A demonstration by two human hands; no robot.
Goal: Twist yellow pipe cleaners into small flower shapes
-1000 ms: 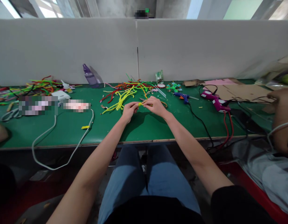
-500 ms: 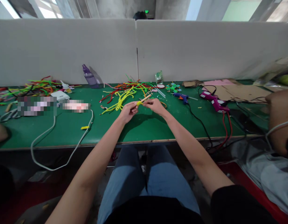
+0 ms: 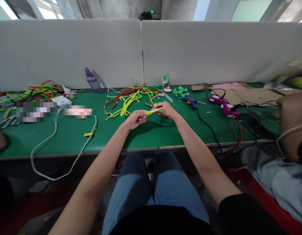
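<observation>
Both hands meet above the green table, in the middle of the view. Closed around the yellow end of a thin wooden stick is my left hand (image 3: 136, 119); a yellow pipe cleaner (image 3: 148, 113) is wound there. My right hand (image 3: 166, 111) pinches the bare pale part of the wooden stick (image 3: 156, 110). Just behind my right hand lies a pair of scissors (image 3: 149, 105), blade tip showing and red handle partly hidden. Loose yellow pipe cleaners (image 3: 128, 104) lie beyond my left hand, with red, orange and green ones behind them.
A blue glue gun (image 3: 189, 101) with a black cord lies to the right, near purple plug sockets (image 3: 226, 106) and cardboard (image 3: 249, 94). At left are a purple bottle (image 3: 92, 81), a white cable (image 3: 75, 160) and more pipe cleaners. Other people's arms show at both sides.
My right hand has shifted slightly right and up along the stick, and the stick now lies flatter. The scissors behind it have come into view.
</observation>
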